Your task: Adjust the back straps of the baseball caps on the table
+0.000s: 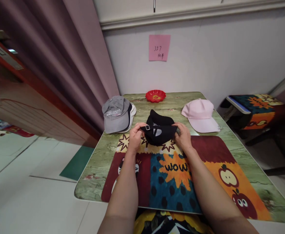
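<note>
A black baseball cap (160, 135) is held between both hands above the far edge of the patterned mat, its strap with a metal buckle facing me. My left hand (135, 136) pinches its left edge by the buckle. On the right edge, the fingers of my right hand (182, 136) are closed on the fabric. To the left sits a stack of caps with a grey cap (116, 113) on top and paler brims below it. A pink cap (200, 114) rests at the right, a little beyond my right hand.
A red scalloped dish (155, 96) stands at the table's back edge by the wall. The colourful mat (171, 182) covers the front of the green wood-patterned table (93, 169). A curtain (84, 48) hangs left, and a second small table (259, 104) is at the right.
</note>
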The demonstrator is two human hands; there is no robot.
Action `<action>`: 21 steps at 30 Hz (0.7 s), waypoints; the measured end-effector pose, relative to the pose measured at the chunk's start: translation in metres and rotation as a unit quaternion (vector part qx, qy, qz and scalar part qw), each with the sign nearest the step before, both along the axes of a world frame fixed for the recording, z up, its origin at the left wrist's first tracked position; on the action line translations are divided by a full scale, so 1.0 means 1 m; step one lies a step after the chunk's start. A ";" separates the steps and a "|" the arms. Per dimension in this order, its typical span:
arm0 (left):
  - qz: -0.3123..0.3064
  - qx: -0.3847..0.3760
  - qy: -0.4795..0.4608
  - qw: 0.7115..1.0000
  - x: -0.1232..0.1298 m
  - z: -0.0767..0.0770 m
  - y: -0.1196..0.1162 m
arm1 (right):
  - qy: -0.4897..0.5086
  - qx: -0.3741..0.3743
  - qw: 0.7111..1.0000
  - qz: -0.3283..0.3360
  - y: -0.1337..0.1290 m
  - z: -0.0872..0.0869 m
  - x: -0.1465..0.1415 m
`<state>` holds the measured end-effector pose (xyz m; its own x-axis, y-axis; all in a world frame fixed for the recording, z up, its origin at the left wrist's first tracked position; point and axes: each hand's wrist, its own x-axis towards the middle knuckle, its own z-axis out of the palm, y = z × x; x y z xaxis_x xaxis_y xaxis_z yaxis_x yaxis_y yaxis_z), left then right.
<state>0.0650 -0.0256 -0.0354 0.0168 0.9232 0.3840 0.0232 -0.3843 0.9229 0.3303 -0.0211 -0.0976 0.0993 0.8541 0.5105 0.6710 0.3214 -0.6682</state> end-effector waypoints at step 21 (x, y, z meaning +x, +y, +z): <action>0.016 -0.061 -0.159 0.985 0.014 0.002 -0.003 | 0.144 0.131 0.978 0.076 -0.018 0.046 -0.015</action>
<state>0.0793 -0.0286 -0.0336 -0.1161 0.9609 0.2513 -0.2633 -0.2737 0.9251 0.3154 -0.0388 -0.0511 0.1536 0.7143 0.6828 0.3986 0.5875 -0.7042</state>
